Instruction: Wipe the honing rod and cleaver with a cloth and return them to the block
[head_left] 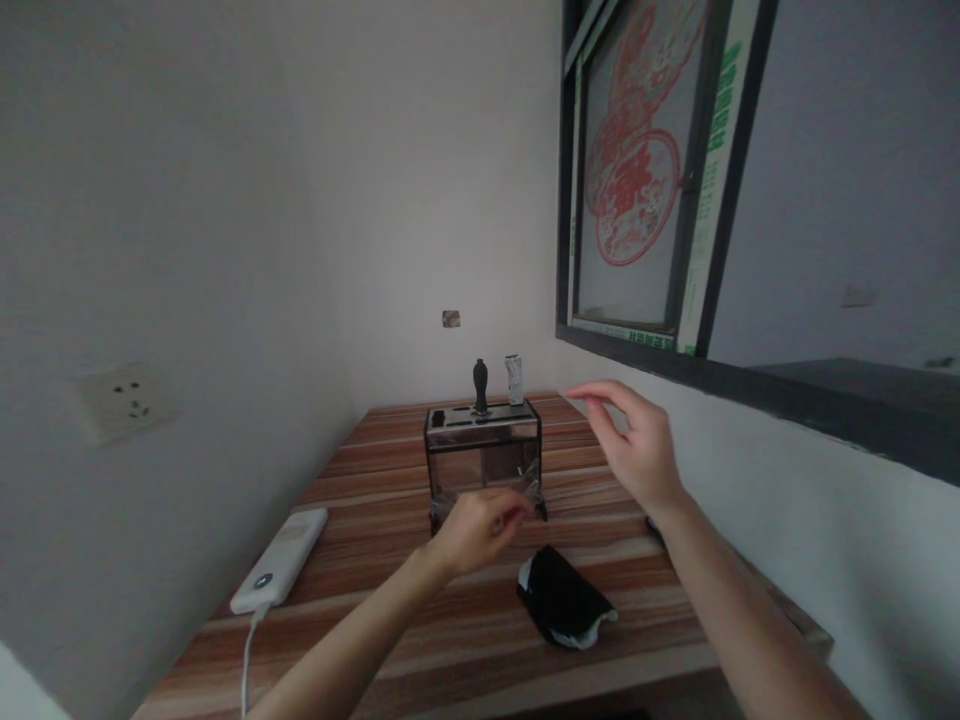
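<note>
A see-through knife block [484,433] with a dark frame stands on the wooden table. Out of its slotted top rise a black handle [480,385] and a handle with a grey-white wrapped look [514,380]. My left hand [480,528] is closed in a pinch in front of the block's lower part. Some clear, shiny material [534,482] shows by its fingertips; whether the hand grips it I cannot make out. Raised to the right of the block, my right hand [637,440] has thumb and fingertips drawn together; anything between them is too small to see.
A crumpled black cloth-like piece with a pale lining [566,600] lies near the table's front edge. At left is a white power bank [281,560] with a cable [247,660]. A dark object [655,530] is partly behind my right wrist. Walls and a window [637,170] border the table [375,560].
</note>
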